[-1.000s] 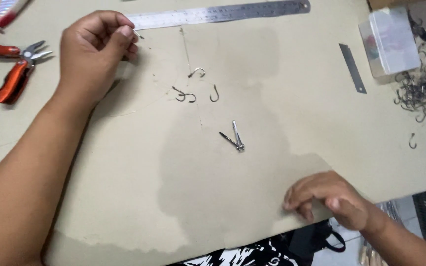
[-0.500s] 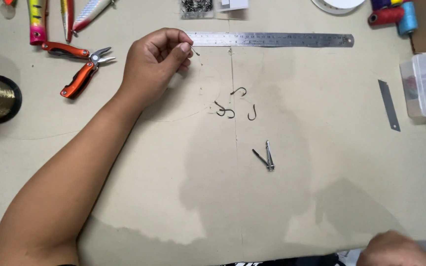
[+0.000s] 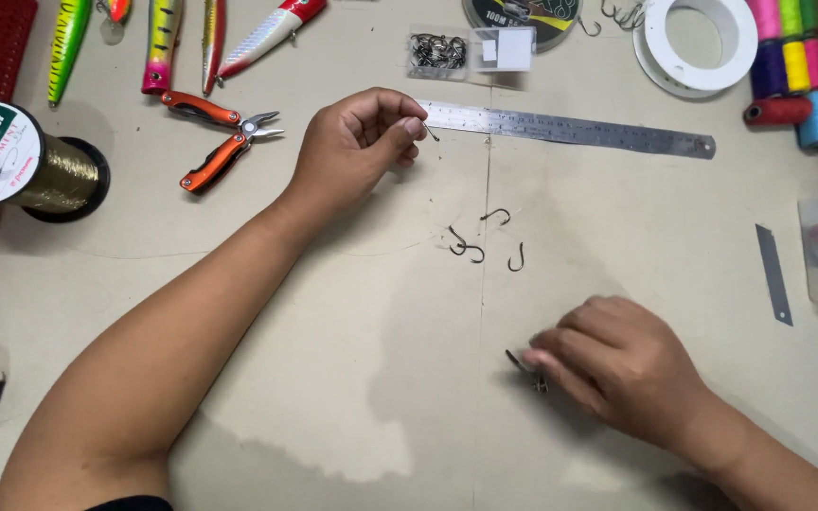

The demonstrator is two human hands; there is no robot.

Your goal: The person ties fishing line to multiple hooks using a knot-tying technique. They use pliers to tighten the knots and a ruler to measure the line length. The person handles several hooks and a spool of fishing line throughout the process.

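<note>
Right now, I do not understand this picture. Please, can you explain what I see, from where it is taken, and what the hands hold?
A camera on a person's head looks down at a beige table. The left hand pinches a small hook beside a steel ruler. The right hand rests on a small metal clipper; its grip is unclear. Between the hands lie loose hooks. Orange pliers, fishing lures, a line spool, thread spools and a blade lie around.
</note>
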